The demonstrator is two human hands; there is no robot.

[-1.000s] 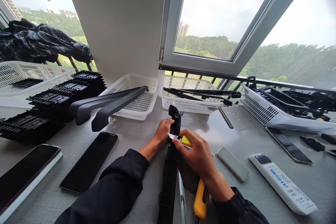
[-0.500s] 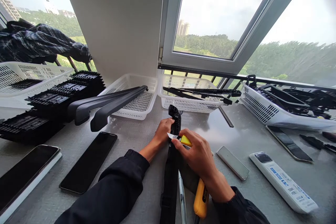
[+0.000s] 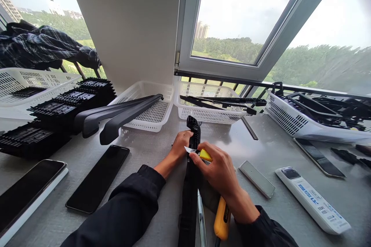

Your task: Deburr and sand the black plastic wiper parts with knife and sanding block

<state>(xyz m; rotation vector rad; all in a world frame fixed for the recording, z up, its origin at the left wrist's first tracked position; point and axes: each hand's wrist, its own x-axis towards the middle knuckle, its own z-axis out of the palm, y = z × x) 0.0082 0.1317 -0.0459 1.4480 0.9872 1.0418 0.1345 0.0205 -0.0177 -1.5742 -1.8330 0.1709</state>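
Observation:
A long black plastic part [image 3: 189,197] with a ribbed, bent far end lies lengthwise in front of me. My left hand [image 3: 180,147] is closed round its far section from the left. In my right hand [image 3: 217,166] is a yellow utility knife [image 3: 205,155], its short blade pointing left across the part's edge. The blade appears to touch the plastic. Under my right wrist lies a yellow-handled tool [image 3: 222,220], partly hidden. A narrow metal strip [image 3: 201,220] lies just right of the black part.
White baskets stand along the back: one under grey bars [image 3: 130,117], one with thin black strips [image 3: 223,102], one of black frames [image 3: 319,108]. Stacked black grilles [image 3: 69,104] are at left. Phones [image 3: 98,179] and a white remote-like device [image 3: 313,200] flank my arms.
Almost nothing differs. The far end of the black part has shifted very slightly to the right, while both hands keep their places and the blade stays at the same edge.

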